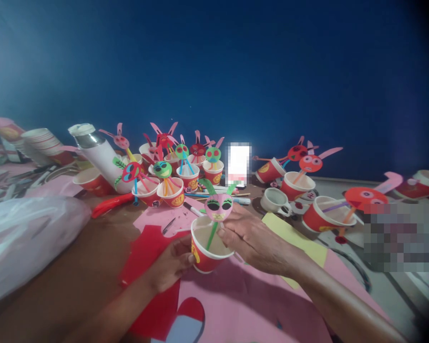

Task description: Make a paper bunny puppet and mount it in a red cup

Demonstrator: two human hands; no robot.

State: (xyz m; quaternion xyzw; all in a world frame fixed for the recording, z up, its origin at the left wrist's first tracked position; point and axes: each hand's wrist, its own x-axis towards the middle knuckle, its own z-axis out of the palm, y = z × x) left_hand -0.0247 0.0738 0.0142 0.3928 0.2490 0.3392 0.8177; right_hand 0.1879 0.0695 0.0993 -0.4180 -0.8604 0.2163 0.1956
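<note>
In the middle, a red and white paper cup (209, 264) with a yellow emblem is tilted towards me. My left hand (171, 264) grips its left side, thumb on the outer wall. A pink paper bunny head (218, 206) stands above the cup, with green ears, black oval eyes and a yellow mouth. From it a green strip (211, 237) runs down inside the cup. My right hand (259, 238) is closed at the head's lower right edge, thumb beside the strip; its other fingertips are partly hidden behind the head and cup.
Several finished bunny cups, such as a green-faced one (170, 193) and an orange-faced one (299, 183), stand behind. A white flask (100, 157) leans at left, near a plastic bag (32, 238). Pink paper (246, 305), red paper (143, 257) and a ceramic cup (274, 200) lie around.
</note>
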